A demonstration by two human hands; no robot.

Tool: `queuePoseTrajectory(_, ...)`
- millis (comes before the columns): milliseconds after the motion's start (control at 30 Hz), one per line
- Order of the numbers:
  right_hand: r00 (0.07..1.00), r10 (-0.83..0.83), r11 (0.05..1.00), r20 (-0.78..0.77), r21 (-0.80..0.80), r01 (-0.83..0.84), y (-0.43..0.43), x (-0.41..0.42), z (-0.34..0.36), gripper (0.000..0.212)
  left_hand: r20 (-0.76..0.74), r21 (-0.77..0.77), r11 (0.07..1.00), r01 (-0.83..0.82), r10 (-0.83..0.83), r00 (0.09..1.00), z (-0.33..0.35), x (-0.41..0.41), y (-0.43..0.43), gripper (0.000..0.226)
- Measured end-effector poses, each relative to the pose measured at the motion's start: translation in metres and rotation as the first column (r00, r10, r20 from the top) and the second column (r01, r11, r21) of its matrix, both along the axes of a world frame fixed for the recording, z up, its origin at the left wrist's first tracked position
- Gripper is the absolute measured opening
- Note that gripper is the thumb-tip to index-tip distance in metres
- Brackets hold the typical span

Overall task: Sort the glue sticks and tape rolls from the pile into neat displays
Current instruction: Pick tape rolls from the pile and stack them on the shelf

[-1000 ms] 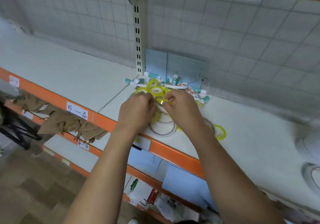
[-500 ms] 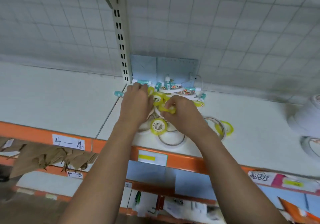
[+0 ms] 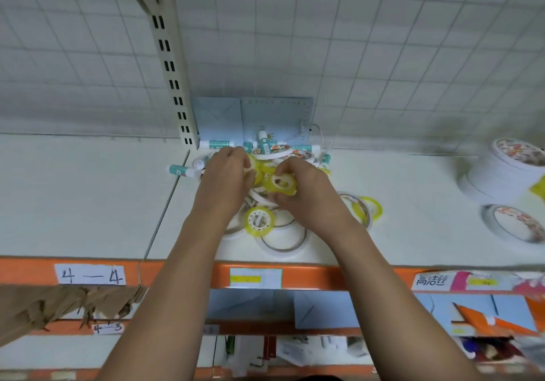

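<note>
Head view: nearest is the orange shelf edge (image 3: 309, 274) with its paper label (image 3: 90, 274), both forearms reaching over it. Just past it on the white shelf (image 3: 88, 203), a yellow tape roll (image 3: 259, 221) and thin white tape rings (image 3: 283, 240) lie flat and loose, not yet sorted.

Above them, the right hand (image 3: 306, 195) pinches a yellow roll (image 3: 281, 182) by its rim, lifted clear of the heap, probably to pull it free. The left hand (image 3: 227, 180) curls round a second yellow roll (image 3: 256, 168) touching the first, likely gathering like with like.

Behind the hands the pile sits against the back, with glue sticks (image 3: 182, 171) lying at odd angles and one upright. Blue sheets (image 3: 250, 115) lean on the wire grid wall (image 3: 383, 56) beside a slotted post (image 3: 171, 65). Large white rolls (image 3: 507, 171) sit well apart on the right.
</note>
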State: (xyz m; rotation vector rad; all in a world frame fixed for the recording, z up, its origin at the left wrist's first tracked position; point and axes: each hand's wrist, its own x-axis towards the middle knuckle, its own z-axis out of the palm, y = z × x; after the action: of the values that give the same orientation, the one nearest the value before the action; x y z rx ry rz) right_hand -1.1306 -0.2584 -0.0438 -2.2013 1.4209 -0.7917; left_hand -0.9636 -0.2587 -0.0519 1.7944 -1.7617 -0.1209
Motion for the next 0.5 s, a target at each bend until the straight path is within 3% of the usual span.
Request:
queuePoseTrajectory(100, 0.999, -0.009, 0.999, -0.041, -0.033, 0.008, 0.003, -0.012, 0.004, 0.051, -0.068, -0.022, 1.000, 0.001, -0.003, 0.998, 0.007, -0.009, 0.002, 0.034)
queuePoseTrajectory(233, 0.995, -0.077, 0.996, -0.061, -0.057, 0.073, 0.009, -0.041, 0.011, 0.052, -0.075, -0.065, 0.994, 0.089, -0.094, 0.993, 0.014, -0.037, 0.006, 0.047)
queuePoseTrajectory(500, 0.945, -0.295, 0.956, -0.140, -0.047, 0.291, 0.033, -0.139, 0.014, 0.047, -0.039, -0.046, 0.937, 0.346, -0.348, 0.937, 0.011, -0.133, 0.008, 0.029)
